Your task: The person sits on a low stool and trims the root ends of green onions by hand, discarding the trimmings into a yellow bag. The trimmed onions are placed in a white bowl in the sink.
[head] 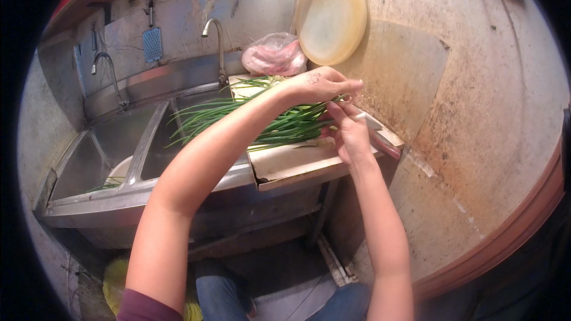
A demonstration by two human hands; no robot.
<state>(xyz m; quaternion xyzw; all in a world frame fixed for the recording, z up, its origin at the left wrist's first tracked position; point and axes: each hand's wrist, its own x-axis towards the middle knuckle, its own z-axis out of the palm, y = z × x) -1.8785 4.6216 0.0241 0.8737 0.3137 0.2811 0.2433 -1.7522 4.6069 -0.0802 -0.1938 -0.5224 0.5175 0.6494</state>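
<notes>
A bunch of long green scallions [290, 125] lies across a pale board [294, 162] at the sink's right end, leafy tips hanging over the basin. My left hand [325, 84] reaches across above the bunch, its thumb and fingers pinched at the stem end. Just below it, my right hand [352, 131] grips stems from the right side, fingers curled under them. The two hands nearly meet, and the stem ends are partly hidden between them. Beside my right hand, along the wall, lies what looks like a knife with a reddish handle [387, 146].
A double steel sink [147, 142] with two taps [218, 49] stretches left; a pale bowl [120, 174] and some green leaves sit in its left basin. Behind the board rests a clear bag of pinkish meat [274, 55]. A round cutting board [332, 18] and blue grater [152, 44] hang above.
</notes>
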